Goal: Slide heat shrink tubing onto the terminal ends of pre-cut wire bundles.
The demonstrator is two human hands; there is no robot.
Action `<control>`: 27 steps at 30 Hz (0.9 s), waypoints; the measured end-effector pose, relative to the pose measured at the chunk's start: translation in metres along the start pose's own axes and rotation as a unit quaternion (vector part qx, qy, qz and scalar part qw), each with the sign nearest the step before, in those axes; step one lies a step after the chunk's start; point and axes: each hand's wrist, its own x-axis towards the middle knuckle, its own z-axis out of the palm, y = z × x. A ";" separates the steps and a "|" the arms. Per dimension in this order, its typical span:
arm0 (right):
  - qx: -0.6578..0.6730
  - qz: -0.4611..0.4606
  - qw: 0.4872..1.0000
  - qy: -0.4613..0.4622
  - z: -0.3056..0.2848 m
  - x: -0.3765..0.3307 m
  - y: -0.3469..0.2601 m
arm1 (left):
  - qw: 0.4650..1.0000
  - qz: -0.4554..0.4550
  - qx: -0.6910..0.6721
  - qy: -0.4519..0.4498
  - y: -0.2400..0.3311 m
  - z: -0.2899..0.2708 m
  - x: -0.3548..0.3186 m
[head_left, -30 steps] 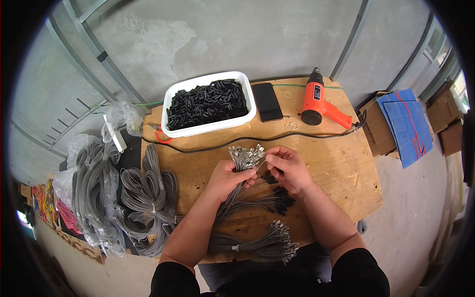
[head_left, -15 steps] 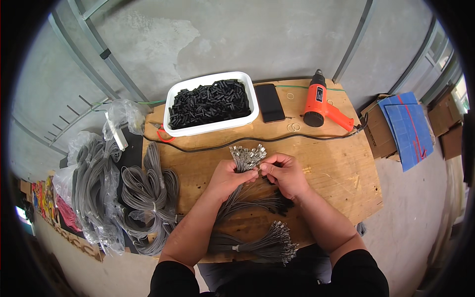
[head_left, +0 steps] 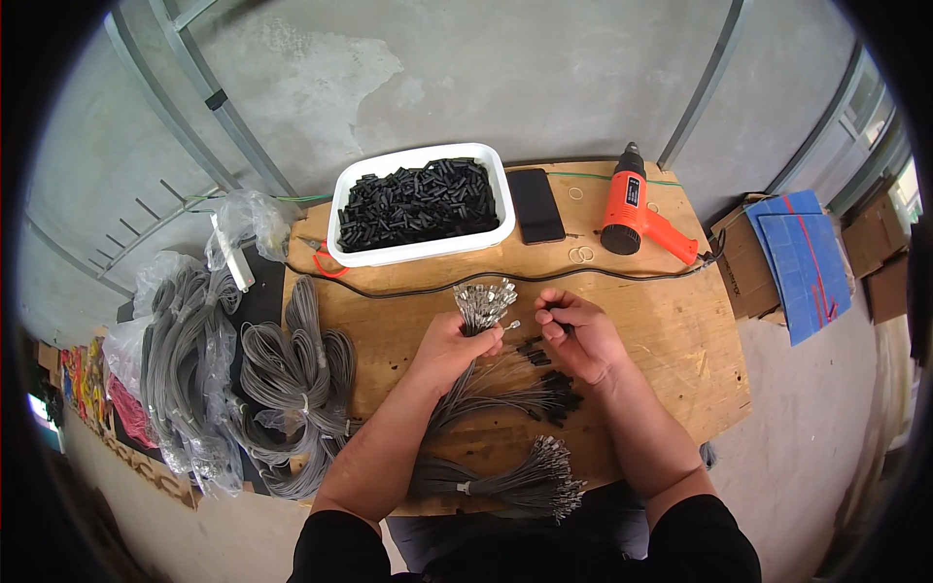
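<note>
My left hand (head_left: pixel 449 347) grips a bundle of thin grey cables (head_left: pixel 483 303), its metal-tipped ends fanning upward above the fist. My right hand (head_left: pixel 579 333) is just to the right, fingers pinched on a small black tube piece near one cable end. Between and below the hands lie cables fitted with black sleeves (head_left: pixel 549 394). A second tied cable bundle (head_left: pixel 525 479) rests near the front edge of the wooden board (head_left: pixel 671 350).
A white tub of black tube pieces (head_left: pixel 420 201) stands at the back, a black phone (head_left: pixel 536 204) and an orange heat gun (head_left: pixel 634 207) to its right. Grey cable coils (head_left: pixel 292 374) and bagged cables (head_left: pixel 180 360) lie left. Cardboard with blue sheets (head_left: pixel 802 257) sits right.
My right hand has drawn slightly away from the bundle tips to the right. The left hand keeps its grip in nearly the same spot.
</note>
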 end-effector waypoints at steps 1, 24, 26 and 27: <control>-0.009 -0.003 1.000 -0.005 -0.001 0.001 0.000 | 1.000 0.001 -0.006 -0.001 0.000 -0.001 0.000; -0.224 -0.016 0.974 -0.012 0.016 -0.012 0.018 | 0.999 -0.002 0.033 0.042 0.002 0.004 -0.001; -0.232 -0.017 0.973 -0.013 0.017 -0.011 0.018 | 0.999 -0.008 0.039 0.035 0.001 0.002 0.000; -0.233 -0.017 0.972 -0.006 0.017 -0.011 0.018 | 0.999 -0.008 0.039 0.036 0.001 0.002 0.000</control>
